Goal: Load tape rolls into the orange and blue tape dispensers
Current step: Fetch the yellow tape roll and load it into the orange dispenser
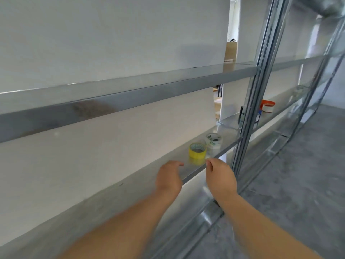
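Observation:
A yellow tape roll (197, 152) stands on the metal shelf (188, 171), with a clear tape roll (214, 140) just behind it to the right. Farther right, past the upright post, an orange tape dispenser (267, 105) with a white roll sits on the same shelf level. A blue part (259, 114) shows beside the post, mostly hidden. My left hand (169, 179) hovers at the shelf's front edge, left of the yellow roll, fingers curled and holding nothing. My right hand (219, 176) hangs just in front of the yellow roll, fingers loosely bent and holding nothing.
A higher metal shelf (130, 98) runs above, backed by a white wall panel. A vertical metal post (252, 101) splits the rack into bays. A cardboard box (231, 51) stands on the upper shelf. Grey concrete floor (298, 184) lies to the right.

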`<act>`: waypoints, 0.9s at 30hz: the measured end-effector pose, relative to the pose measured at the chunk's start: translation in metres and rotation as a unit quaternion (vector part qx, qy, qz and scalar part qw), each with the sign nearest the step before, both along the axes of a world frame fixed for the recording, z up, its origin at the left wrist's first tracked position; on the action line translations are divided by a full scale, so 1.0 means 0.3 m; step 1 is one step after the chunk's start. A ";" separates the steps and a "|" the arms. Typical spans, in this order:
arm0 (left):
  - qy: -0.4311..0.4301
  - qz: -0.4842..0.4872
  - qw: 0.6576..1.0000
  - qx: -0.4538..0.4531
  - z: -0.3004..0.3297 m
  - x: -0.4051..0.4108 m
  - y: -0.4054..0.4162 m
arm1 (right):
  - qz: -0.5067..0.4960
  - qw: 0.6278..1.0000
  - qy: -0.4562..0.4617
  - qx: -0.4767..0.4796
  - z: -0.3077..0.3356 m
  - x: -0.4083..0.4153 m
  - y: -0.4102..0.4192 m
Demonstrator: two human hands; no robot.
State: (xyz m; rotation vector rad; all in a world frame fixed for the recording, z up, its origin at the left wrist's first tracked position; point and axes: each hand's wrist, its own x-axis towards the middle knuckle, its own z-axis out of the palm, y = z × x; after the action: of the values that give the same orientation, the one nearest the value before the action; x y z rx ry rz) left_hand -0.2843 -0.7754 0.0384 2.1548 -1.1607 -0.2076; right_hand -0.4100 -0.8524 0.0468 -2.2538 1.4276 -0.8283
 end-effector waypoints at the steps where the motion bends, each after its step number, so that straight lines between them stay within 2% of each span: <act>1: -0.002 -0.004 1.000 0.002 -0.001 0.017 -0.061 | -0.006 1.000 -0.004 0.007 -0.004 0.007 -0.059; 8: -0.001 -0.002 1.000 0.031 -0.027 0.105 -0.399 | 0.022 0.999 0.026 0.034 -0.036 0.100 -0.403; 14: 0.025 0.021 0.998 0.060 -0.077 0.188 -0.601 | 0.109 0.979 0.150 0.083 -0.131 0.250 -0.647; 20: 0.081 0.055 0.987 0.131 -0.111 0.255 -0.757 | 0.220 0.937 0.265 0.056 -0.199 0.338 -0.800; 27: 0.111 0.107 0.974 0.168 -0.150 0.279 -0.800 | 0.318 0.892 0.318 -0.035 -0.174 0.389 -0.849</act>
State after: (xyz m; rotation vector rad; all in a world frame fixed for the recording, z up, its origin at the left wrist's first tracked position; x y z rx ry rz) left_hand -0.2007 -1.0155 -0.0067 2.4553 -0.8016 -0.5680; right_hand -0.2933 -1.1072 -0.0055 -2.9316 0.7303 0.0903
